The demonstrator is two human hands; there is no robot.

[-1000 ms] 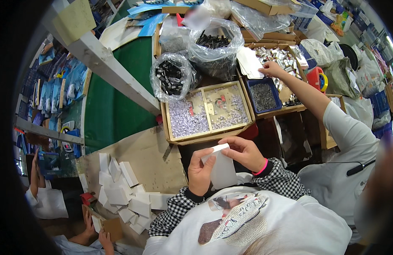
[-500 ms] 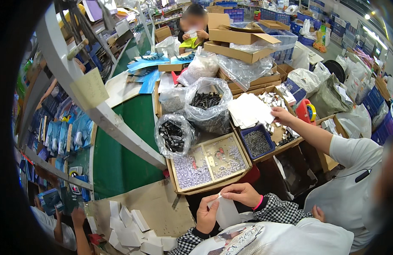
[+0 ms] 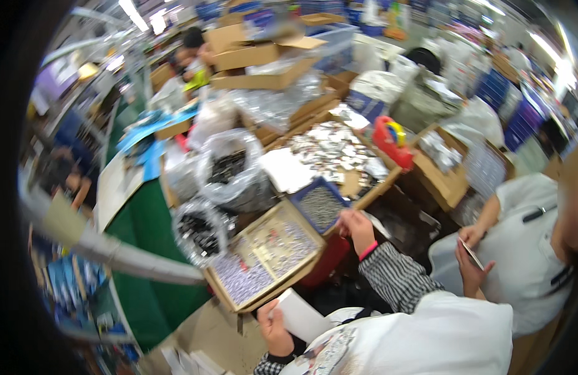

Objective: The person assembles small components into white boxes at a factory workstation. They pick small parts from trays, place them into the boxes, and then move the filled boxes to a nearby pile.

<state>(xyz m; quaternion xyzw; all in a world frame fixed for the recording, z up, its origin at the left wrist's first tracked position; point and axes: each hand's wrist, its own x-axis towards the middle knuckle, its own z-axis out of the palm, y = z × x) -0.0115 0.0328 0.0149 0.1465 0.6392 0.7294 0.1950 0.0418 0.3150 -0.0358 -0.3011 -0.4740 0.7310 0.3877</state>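
In my left hand is a small white box, gripped by its left side near the front of the bench. My right hand is raised away from it, beside the near right corner of a blue tray of small metal pieces. Its fingers are curled together, and blur hides whether anything is between them. Left of that hand is a shallow wooden tray with two compartments of small clear and purplish pieces. A stack of white cards lies beyond the blue tray.
Two clear bags of dark parts stand behind the wooden tray. A cardboard box holds many small pieces. At right, a co-worker's hands hold a thin flat item. A pale metal post crosses the left side over the green bench.
My hands have parted: the left keeps the white box, while the right has let go and moved up toward the blue tray. The co-worker's arm has drawn back from the cards. The view has swung.
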